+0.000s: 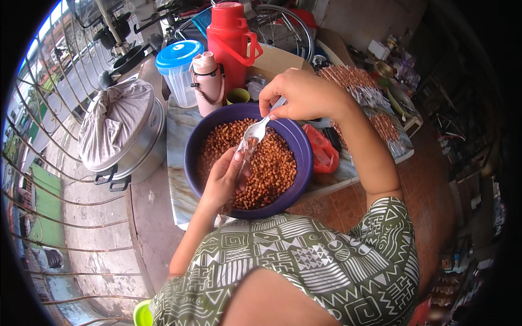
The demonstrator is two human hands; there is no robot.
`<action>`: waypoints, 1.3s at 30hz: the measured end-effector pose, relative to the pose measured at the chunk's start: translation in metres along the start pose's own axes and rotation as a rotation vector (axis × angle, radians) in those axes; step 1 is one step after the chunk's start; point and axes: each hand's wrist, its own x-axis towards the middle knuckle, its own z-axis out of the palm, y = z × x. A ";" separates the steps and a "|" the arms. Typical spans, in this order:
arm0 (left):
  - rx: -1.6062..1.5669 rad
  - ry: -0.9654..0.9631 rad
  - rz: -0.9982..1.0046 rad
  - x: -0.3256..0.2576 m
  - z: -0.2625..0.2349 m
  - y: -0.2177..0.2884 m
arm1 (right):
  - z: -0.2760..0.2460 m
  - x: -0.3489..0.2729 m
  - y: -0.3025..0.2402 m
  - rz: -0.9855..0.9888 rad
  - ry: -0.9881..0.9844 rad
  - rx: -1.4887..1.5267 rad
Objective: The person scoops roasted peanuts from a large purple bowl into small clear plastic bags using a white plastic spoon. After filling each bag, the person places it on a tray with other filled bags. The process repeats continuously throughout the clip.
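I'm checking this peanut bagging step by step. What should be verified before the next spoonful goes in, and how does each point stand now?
1. Small clear plastic bag held by the left hand over the bowl: ok.
2. Bag mouth open: cannot tell.
3. White plastic spoon gripped by the right hand, tip at the bag: ok.
4. Round purple plastic bowl well stocked with roasted peanuts: ok.
5. Bowl fully on the marbled table top: not ok, its near rim overhangs the edge.
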 end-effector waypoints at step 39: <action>-0.134 -0.057 0.353 -0.018 -0.013 0.024 | 0.206 -0.022 0.017 0.193 -0.101 0.408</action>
